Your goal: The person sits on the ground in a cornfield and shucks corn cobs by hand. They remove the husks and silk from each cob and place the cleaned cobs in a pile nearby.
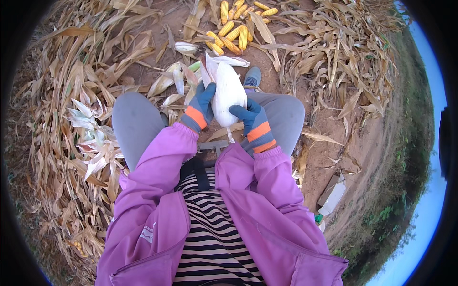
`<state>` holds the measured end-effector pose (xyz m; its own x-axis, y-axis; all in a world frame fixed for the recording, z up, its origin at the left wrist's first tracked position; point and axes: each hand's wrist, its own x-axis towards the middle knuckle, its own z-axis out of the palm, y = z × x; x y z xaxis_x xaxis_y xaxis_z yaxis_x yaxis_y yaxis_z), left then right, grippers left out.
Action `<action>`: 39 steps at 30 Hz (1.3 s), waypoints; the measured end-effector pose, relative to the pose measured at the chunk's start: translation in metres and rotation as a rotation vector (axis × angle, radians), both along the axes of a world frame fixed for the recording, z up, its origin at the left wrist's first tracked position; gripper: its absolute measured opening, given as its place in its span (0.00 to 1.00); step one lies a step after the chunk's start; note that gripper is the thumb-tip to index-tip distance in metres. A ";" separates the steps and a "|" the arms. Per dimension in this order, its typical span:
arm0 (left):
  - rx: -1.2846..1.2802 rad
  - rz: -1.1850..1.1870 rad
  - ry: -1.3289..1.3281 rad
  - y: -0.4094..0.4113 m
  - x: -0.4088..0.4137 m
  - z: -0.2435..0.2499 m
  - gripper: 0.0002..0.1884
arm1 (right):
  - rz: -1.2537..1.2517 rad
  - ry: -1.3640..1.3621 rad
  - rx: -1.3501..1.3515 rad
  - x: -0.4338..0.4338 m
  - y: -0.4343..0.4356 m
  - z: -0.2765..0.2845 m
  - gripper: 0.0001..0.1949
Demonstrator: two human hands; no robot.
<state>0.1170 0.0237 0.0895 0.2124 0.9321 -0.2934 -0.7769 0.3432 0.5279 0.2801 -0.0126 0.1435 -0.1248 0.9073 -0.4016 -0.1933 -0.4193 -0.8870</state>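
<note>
Between my knees I hold an ear of corn point(229, 91) wrapped in pale, papery husk, its stalk end pointing towards me. My left hand point(201, 103), in a blue-grey glove with an orange band, grips the ear's left side near a loosened husk leaf point(208, 69). Gloved the same way, my right hand point(252, 116) grips the lower right side, thumb across the husk. The kernels of this ear are hidden. Beyond it lies a pile of husked yellow corn ears point(234, 34) on the soil. Several ears still in husk point(162, 80) rest by my left knee.
Dry corn husks and leaves point(71, 153) cover the ground at left, with another heap point(332, 53) at upper right. Bare reddish soil point(322, 121) shows at right, where an open cardboard box point(331, 195) lies. My shoe point(253, 77) stands near the corn pile.
</note>
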 end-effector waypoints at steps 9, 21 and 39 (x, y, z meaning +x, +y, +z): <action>-0.114 -0.075 -0.208 0.007 -0.009 -0.007 0.26 | -0.151 0.165 0.234 -0.020 -0.013 0.015 0.18; -0.308 -0.110 -0.209 0.004 -0.001 -0.006 0.25 | -0.257 0.123 0.277 -0.043 0.000 0.005 0.16; 0.123 -0.360 -0.626 0.002 0.007 -0.029 0.22 | -0.062 0.191 0.534 -0.030 -0.017 0.018 0.21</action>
